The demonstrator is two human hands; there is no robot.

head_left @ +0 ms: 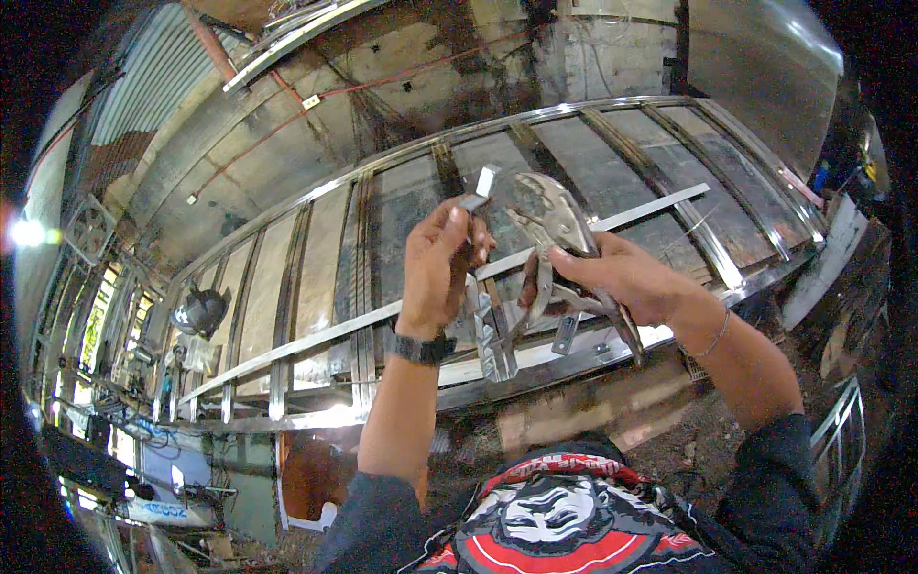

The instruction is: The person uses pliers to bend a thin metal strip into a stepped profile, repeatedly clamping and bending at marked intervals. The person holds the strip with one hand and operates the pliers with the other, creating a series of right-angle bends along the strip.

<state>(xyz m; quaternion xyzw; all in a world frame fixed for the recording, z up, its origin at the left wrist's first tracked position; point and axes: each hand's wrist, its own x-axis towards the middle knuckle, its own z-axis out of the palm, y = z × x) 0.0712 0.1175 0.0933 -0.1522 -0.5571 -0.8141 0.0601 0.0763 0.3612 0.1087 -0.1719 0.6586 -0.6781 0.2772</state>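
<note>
My left hand, with a dark band on its wrist, pinches a small bent piece of shiny metal between thumb and fingers. Wrapped round a pair of locking pliers is my right hand; the jaws point up and toward the left hand, apart from the metal piece. Both hands are above a long metal frame with several crossbars. Beneath them, a long thin metal bar lies slantwise over the frame. A small plate with holes rests near the frame's front edge, below the pliers.
A dark welding helmet sits on the frame's left part. A fan stands at the far left. Behind the frame rises a stained wall with a red conduit. Another metal frame is at the lower right.
</note>
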